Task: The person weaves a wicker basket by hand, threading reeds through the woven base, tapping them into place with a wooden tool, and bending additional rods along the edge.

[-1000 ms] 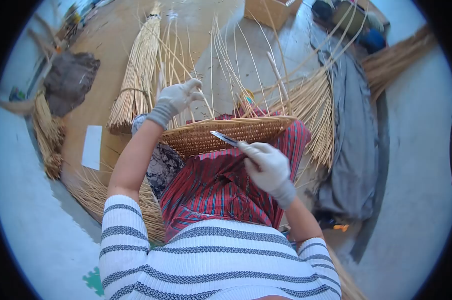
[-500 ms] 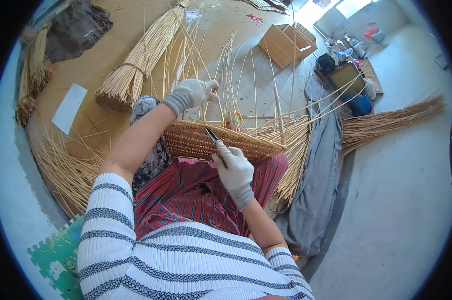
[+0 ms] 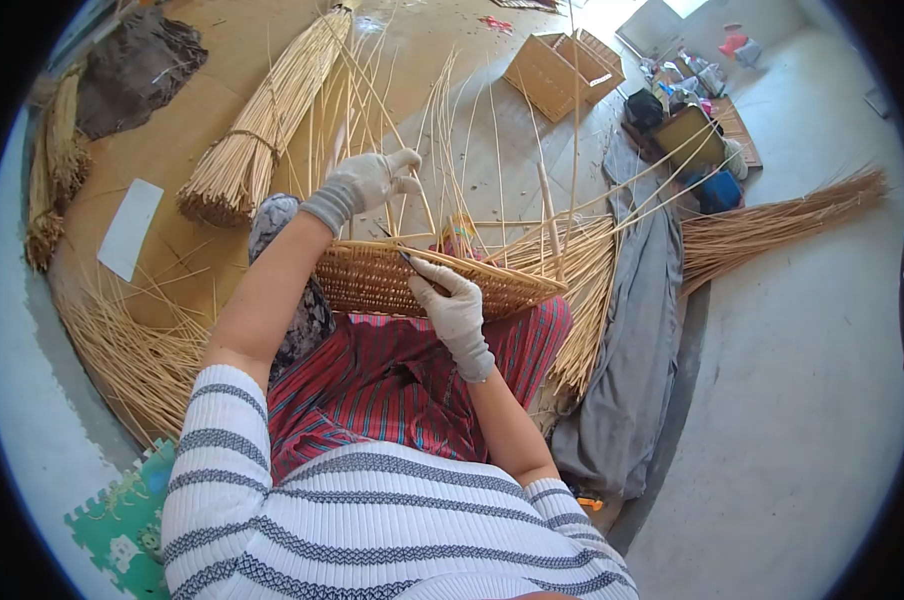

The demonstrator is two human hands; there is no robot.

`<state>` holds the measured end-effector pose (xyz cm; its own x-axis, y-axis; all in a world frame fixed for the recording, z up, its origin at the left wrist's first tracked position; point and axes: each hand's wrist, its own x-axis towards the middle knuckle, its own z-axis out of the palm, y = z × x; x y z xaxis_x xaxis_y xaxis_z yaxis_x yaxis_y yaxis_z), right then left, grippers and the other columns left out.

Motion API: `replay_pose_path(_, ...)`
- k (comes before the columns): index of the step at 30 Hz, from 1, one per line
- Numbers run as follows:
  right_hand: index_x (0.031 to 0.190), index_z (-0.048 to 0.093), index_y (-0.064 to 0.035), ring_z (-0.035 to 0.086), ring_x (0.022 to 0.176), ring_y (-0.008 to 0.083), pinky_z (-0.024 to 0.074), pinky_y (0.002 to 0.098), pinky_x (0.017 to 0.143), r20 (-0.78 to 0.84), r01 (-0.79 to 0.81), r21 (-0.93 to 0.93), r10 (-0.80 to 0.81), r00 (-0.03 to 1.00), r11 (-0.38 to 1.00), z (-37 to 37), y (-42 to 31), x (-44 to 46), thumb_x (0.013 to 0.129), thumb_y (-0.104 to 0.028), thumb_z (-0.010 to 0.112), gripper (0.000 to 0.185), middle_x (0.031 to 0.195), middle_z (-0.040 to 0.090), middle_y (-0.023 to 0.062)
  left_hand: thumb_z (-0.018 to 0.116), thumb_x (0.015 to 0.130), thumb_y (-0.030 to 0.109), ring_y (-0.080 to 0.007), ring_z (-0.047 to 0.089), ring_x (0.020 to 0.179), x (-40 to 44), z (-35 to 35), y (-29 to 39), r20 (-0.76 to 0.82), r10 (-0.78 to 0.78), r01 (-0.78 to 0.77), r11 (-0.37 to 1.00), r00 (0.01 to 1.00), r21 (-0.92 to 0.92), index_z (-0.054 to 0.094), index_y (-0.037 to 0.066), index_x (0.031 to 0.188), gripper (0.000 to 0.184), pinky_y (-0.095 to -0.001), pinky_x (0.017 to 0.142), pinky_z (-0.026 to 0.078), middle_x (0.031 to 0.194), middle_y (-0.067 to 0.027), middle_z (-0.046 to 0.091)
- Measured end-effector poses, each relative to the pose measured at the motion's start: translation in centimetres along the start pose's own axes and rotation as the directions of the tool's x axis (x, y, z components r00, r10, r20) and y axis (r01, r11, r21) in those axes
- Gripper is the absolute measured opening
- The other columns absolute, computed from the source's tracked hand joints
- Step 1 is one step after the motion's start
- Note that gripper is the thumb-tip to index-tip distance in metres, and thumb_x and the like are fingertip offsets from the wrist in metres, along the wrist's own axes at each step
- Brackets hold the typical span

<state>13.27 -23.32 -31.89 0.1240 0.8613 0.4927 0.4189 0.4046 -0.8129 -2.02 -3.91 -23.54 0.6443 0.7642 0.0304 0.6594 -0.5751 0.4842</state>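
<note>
A woven wicker basket piece (image 3: 362, 281) lies across the lap on a red striped cloth (image 3: 372, 385), with long pale rods standing up from its far edge. My left hand (image 3: 365, 185), in a white glove, is above the far rim at the left, its fingers closed on a thin rod (image 3: 424, 203). My right hand (image 3: 450, 300), also gloved, grips a knife (image 3: 405, 258) at the basket's near side. Only a small part of the dark blade shows, close to the rim; whether it touches the rod is unclear.
A tied bundle of pale rods (image 3: 262, 130) lies beyond at the left, and loose rods (image 3: 137, 335) nearer. At the right are more rods (image 3: 587, 290), a grey cloth (image 3: 637, 350) and a brown bundle (image 3: 772, 228). A box (image 3: 547, 80) stands farther back.
The knife in my right hand has moved left and up to the rim. My left hand stays by the rods above the basket. The view has turned to the right.
</note>
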Motion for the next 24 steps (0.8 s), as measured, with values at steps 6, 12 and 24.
replay_pose_path(6, 0.146, 0.046, -0.0117, 0.043, 0.049, 0.0079, 0.0319, 0.0222, 0.041, 0.334, -0.653, 0.711, 0.693, 0.639, 0.26, 2.5, -1.6, -3.1, 0.097, -0.019, 0.059, 0.051, 0.086, 0.06, 0.0015, 0.047, 0.094, 0.062, -0.0397, 0.067, 0.098, 0.1, 2.1, -1.9, -0.168, 0.143, -0.143, 0.99, 0.975, 0.013, 0.049, 0.029, 0.129, 0.048, -0.0519, 0.087, 0.05, 0.097, -0.0189, 0.07)
replay_pose_path(12, 0.119, 0.072, -0.0208, 0.069, 0.073, 0.0266, 0.0552, 0.0367, 0.064, 0.018, -0.061, -0.553, 0.086, 0.996, 0.831, -4.4, -8.0, -1.2, 0.086, -0.013, 0.068, 0.034, 0.087, 0.069, 0.0085, 0.046, 0.092, 0.066, -0.0399, 0.069, 0.088, 0.1, 1.3, -0.9, -0.093, 0.081, -0.078, 0.996, 0.992, 0.034, 0.047, 0.029, 0.13, 0.053, -0.0503, 0.073, 0.053, 0.088, -0.0223, 0.068)
replay_pose_path(24, 0.116, 0.072, -0.0097, 0.063, 0.062, 0.0155, 0.0511, 0.031, 0.056, 0.059, 0.009, -0.516, 0.025, 0.998, 0.856, -6.7, -4.6, -1.1, 0.087, -0.012, 0.07, 0.029, 0.079, 0.067, 0.0065, 0.049, 0.092, 0.062, -0.0398, 0.068, 0.087, 0.4, 1.6, -1.3, -0.124, 0.087, -0.094, 0.994, 0.988, -0.056, 0.047, 0.029, 0.13, 0.051, -0.0484, 0.075, 0.053, 0.092, -0.0194, 0.07)
